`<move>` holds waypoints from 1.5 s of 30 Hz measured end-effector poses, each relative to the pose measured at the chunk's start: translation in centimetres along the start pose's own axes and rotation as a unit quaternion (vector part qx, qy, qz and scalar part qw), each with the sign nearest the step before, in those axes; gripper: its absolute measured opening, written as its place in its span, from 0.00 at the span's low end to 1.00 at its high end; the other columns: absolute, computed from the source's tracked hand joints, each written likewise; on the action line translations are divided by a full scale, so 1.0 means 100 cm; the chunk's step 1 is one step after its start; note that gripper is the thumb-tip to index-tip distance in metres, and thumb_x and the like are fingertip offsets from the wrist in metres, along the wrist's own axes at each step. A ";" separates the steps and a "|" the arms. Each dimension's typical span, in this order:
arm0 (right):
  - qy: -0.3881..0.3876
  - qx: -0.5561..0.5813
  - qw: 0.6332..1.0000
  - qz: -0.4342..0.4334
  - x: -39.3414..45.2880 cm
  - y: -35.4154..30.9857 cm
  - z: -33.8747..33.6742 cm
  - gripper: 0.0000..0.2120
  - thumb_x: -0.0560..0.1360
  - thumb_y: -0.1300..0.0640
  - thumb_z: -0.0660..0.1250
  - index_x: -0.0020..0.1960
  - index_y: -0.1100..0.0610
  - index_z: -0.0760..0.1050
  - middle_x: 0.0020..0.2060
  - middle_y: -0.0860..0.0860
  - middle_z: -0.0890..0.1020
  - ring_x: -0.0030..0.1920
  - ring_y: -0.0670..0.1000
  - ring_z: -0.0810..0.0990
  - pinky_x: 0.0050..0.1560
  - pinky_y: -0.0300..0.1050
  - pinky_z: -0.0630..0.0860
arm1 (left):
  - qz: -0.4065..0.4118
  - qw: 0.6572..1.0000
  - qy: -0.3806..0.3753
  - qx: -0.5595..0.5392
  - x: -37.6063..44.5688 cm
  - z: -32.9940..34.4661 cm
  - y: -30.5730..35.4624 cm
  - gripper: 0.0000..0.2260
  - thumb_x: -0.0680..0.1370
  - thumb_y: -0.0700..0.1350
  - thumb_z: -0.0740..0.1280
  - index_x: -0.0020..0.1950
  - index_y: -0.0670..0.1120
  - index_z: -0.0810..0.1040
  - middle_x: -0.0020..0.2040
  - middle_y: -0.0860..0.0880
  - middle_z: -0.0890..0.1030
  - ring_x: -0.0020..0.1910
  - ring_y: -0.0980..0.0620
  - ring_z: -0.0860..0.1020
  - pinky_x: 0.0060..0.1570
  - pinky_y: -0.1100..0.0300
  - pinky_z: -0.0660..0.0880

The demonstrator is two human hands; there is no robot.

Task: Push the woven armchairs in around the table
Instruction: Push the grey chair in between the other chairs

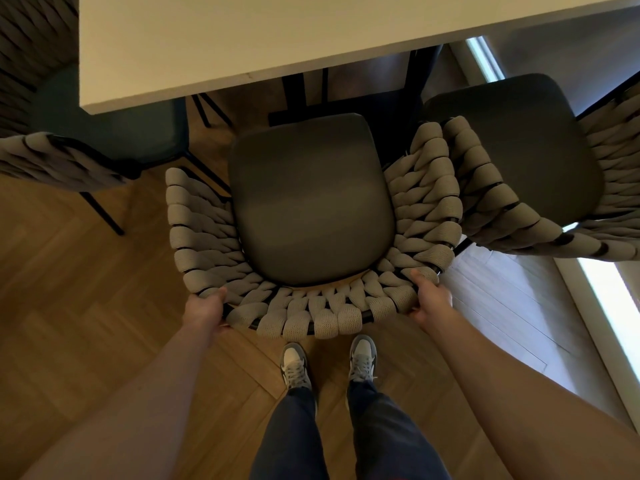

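The middle chair [311, 202] is gripped at its woven back, left hand [204, 308] at 7 o'clock, right hand [429, 297] at 5, fingers clamped on the rim. Its seat is parked just short of the surface [207, 46] at 12.

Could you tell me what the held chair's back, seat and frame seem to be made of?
The grey woven chair back: thick knitted-looking cord, matte, with visible stitch texture. The dark rounded seat cushion: smooth, faintly sheened, possibly leatherette. The thin black frame between the wraps: probably painted metal.

Table [242, 46] and both side armchairs [540, 174] run off frame
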State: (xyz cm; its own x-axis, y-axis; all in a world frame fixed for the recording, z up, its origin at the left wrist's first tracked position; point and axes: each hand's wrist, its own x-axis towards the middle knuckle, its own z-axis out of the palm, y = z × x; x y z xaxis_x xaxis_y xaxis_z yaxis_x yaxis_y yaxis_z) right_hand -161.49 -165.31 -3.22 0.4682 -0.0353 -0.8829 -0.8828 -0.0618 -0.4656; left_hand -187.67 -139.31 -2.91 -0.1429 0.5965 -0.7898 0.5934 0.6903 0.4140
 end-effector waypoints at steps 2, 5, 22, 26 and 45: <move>0.001 0.000 1.000 -0.001 0.002 0.001 0.000 0.25 0.75 0.59 0.71 0.69 0.60 0.67 0.54 0.57 0.78 0.56 0.61 0.80 0.57 0.66 0.76 | 0.002 1.000 0.001 -0.003 0.000 0.000 0.000 0.20 0.80 0.47 0.68 0.69 0.44 0.68 0.62 0.40 0.76 0.54 0.37 0.80 0.46 0.41 0.81; 0.001 0.000 1.000 0.005 0.004 0.001 -0.001 0.25 0.75 0.59 0.72 0.69 0.60 0.68 0.56 0.57 0.79 0.57 0.62 0.80 0.57 0.66 0.76 | 0.005 1.000 -0.001 -0.002 0.001 0.000 -0.001 0.20 0.79 0.48 0.68 0.69 0.44 0.68 0.61 0.40 0.77 0.54 0.38 0.80 0.45 0.42 0.81; -0.011 -0.009 1.000 0.019 0.009 -0.001 -0.003 0.25 0.74 0.59 0.72 0.69 0.59 0.69 0.60 0.59 0.80 0.57 0.62 0.81 0.56 0.66 0.77 | 0.012 0.999 -0.020 -0.022 -0.007 -0.003 -0.006 0.22 0.81 0.45 0.65 0.73 0.44 0.66 0.67 0.38 0.74 0.56 0.37 0.79 0.47 0.42 0.80; -0.010 -0.012 1.000 0.024 0.010 -0.002 -0.004 0.26 0.74 0.58 0.72 0.69 0.59 0.69 0.60 0.59 0.80 0.56 0.62 0.81 0.55 0.65 0.78 | 0.012 0.999 -0.020 -0.032 -0.008 -0.003 -0.005 0.22 0.81 0.45 0.65 0.73 0.43 0.66 0.67 0.38 0.74 0.57 0.36 0.79 0.45 0.43 0.80; 0.049 -0.084 0.995 -0.021 0.007 -0.002 -0.009 0.27 0.72 0.51 0.71 0.67 0.58 0.69 0.57 0.57 0.80 0.53 0.58 0.81 0.49 0.55 0.80 | 0.071 0.996 0.027 0.049 -0.022 -0.008 -0.019 0.19 0.81 0.47 0.64 0.71 0.44 0.68 0.58 0.42 0.78 0.45 0.42 0.83 0.45 0.45 0.81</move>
State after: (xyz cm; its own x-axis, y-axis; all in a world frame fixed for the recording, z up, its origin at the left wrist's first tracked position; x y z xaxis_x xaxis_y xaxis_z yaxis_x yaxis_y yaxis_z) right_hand -160.93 -166.20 -3.64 0.5127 -0.1259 -0.8493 -0.8476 -0.2313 -0.4775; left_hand -189.10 -141.62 -1.56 -0.0928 0.7078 -0.7003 0.6848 0.5560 0.4711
